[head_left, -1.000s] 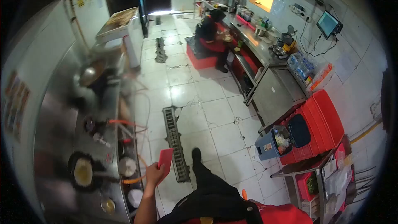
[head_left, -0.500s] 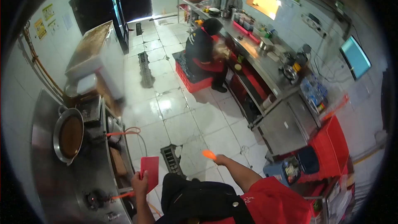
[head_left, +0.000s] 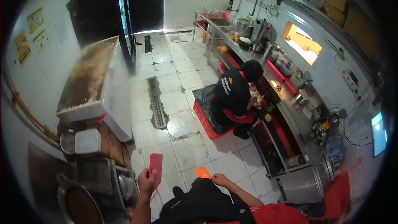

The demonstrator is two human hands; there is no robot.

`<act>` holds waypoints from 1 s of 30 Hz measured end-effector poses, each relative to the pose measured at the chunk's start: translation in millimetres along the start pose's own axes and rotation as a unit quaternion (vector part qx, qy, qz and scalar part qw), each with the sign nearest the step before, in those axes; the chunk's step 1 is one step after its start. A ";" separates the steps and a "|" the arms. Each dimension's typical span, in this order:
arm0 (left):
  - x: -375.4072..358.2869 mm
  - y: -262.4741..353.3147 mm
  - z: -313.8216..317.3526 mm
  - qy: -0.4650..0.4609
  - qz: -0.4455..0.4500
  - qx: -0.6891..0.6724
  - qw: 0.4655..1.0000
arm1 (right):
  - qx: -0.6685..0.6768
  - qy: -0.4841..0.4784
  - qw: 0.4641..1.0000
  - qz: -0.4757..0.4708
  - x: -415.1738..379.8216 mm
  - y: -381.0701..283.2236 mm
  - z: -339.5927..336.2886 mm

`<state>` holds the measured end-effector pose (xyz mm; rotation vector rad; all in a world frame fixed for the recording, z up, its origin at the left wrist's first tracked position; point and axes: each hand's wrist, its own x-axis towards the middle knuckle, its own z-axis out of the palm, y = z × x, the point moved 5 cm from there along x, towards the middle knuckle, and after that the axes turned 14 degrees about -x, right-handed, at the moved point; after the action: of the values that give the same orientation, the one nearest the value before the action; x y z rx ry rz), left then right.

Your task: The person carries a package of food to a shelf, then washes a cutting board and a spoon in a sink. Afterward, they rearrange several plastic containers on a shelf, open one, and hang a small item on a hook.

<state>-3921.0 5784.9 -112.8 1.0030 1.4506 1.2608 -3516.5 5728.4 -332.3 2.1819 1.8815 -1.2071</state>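
Observation:
My left hand point(head_left: 146, 181) is wrapped round the edge of a flat, red rectangular board point(head_left: 156, 166), held upright in front of me on the left. My right hand point(head_left: 220, 179) is closed on the narrow end of an orange spoon point(head_left: 202, 172), whose broad, rounded end points left. Both things are held above the tiled floor, with the front of my black apron point(head_left: 195, 201) just below the spoon. On the left, the red board is close to the front of the cooking counter.
A co-worker point(head_left: 236, 93) sits on a red crate point(head_left: 205, 122) at the right-hand steel counter point(head_left: 286, 95). A wok of brown liquid point(head_left: 81, 203) stands at the lower left, beyond it a chest freezer point(head_left: 93, 75). A floor drain point(head_left: 156, 104) runs through the white tiles.
My view has moved forward and tilted up, bringing the co-worker and freezer closer. The spoon has come leftward nearer the red board, and both hands still hold their things.

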 end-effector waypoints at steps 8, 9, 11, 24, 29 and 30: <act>316.9 15.2 61.8 -0.058 -0.046 -0.010 0.997 | 0.128 0.041 0.991 0.009 197.7 -76.2 -116.4; 352.5 23.5 76.4 -0.051 -0.024 -0.002 0.998 | 0.106 0.056 0.993 -0.005 226.3 -92.6 -141.2; 413.4 29.5 95.4 -0.006 -0.040 0.011 0.999 | 0.112 0.026 0.993 0.019 289.4 -126.7 -190.6; 780.9 127.3 166.8 0.053 0.019 0.170 0.984 | -0.031 0.136 0.959 -0.246 723.8 -374.5 -540.3; 966.6 143.5 251.7 -0.022 0.048 0.258 0.965 | 0.032 0.210 0.971 -0.113 846.6 -340.0 -623.2; 995.5 161.8 278.2 -0.043 0.038 0.242 0.969 | 0.040 0.220 0.970 -0.093 859.7 -329.1 -631.4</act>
<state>-3876.4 6830.1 -94.3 1.4283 1.7049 0.9158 -3482.4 6837.8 -213.8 2.5322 2.2786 -0.8819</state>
